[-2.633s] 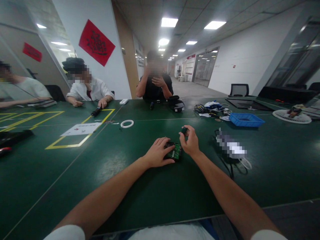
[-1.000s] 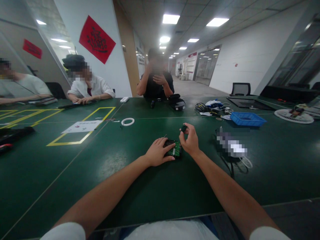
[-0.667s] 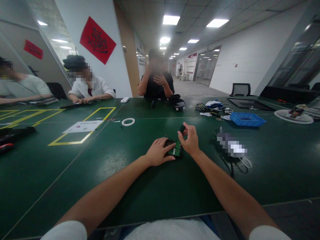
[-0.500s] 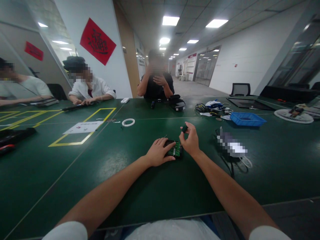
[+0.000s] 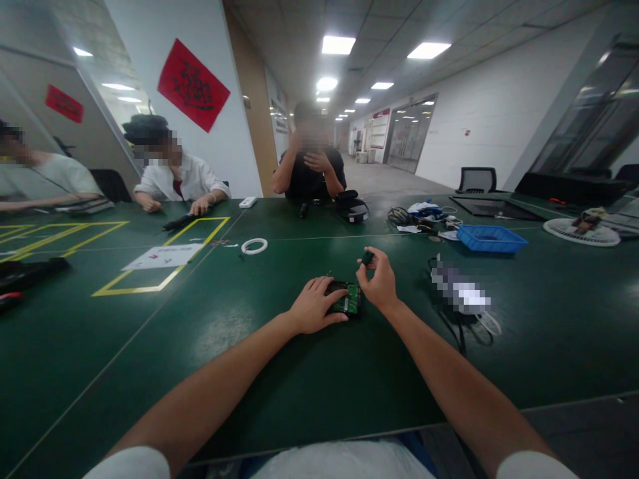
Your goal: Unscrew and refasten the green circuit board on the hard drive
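Note:
A small electronic unit with a green circuit board (image 5: 353, 298) and a dark casing lies flat on the table; it resembles a hard drive. Over its left side rests my left hand (image 5: 314, 307), fingers spread, with one fingertip on the board and the thumb along the near side. My right hand (image 5: 380, 279) is raised just right of the unit. Its thumb and fingers pinch a small dark green piece (image 5: 367, 257), whose kind I cannot make out. A thin metal tip (image 5: 329, 273) shows beyond my left hand.
To the right lie a pixelated device with cables (image 5: 462, 293), a blue tray (image 5: 492, 239) and a tangle of wires (image 5: 424, 214). A white ring (image 5: 254, 246) and a paper sheet (image 5: 162, 257) lie left. Other people sit across the green table (image 5: 279, 392).
My hands keep nearly the same pose, and the view shifts slightly. A person at the far left has moved one hand and a dark object rightward, nearer the yellow tape.

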Available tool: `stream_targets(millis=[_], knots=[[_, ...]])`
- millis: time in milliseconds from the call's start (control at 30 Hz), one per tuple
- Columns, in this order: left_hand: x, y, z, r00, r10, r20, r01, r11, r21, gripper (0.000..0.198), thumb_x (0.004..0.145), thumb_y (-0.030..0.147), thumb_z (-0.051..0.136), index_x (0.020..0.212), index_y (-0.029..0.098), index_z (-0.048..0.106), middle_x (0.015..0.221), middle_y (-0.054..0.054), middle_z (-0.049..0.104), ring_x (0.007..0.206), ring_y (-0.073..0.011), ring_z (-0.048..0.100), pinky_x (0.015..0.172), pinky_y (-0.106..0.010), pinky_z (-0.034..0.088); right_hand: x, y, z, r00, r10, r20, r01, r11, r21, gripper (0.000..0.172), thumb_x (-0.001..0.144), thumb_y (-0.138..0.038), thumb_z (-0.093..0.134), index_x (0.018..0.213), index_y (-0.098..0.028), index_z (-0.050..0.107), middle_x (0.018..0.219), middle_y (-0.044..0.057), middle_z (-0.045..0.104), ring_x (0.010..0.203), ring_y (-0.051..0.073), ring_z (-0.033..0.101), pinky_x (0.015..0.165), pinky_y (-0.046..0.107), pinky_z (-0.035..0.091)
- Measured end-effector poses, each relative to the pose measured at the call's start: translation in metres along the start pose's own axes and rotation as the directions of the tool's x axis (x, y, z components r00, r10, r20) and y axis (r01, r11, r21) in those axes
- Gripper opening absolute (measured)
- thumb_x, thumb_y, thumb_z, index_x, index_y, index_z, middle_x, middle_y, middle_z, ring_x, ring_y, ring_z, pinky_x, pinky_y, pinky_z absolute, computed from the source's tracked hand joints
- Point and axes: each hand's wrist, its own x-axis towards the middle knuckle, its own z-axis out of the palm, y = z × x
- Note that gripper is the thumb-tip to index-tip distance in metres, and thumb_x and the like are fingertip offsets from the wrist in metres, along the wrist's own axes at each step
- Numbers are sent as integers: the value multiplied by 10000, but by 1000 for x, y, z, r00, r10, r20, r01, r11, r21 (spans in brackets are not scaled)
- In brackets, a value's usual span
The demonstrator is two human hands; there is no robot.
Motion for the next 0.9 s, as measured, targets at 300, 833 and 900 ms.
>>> stream_targets(millis=[300,833,900], knots=[[0,0,-2,1000,3,15,-3,1000,1,741,881,764,476,1460,305,520,1533,-147,376,1401,-389,361,1134,-593,306,0,-2,-2,1000,-19,24,18,1000,8,485,941,-293,573,1393,-218,414,1284,147,575,987,243,678,781,415,639],[0,2,-2,999,-24,35,23,1000,17,749,877,778,461,1473,326,504,1561,-134,359,1434,-391,331,1156,-598,278,-3,1,3,1000,-9,-5,9,1000,27,526,956,-293,560,1444,-212,382,1379,168,524,1048,248,678,795,403,644],[0,2,-3,999,-26,36,26,1000,18,750,882,775,455,1478,322,499,1565,-138,352,1437,-394,327,1157,-599,276,-2,0,4,1000,-11,-21,11,1000,6,520,954,-310,574,1433,-218,392,1352,160,547,1002,243,687,800,418,641]])
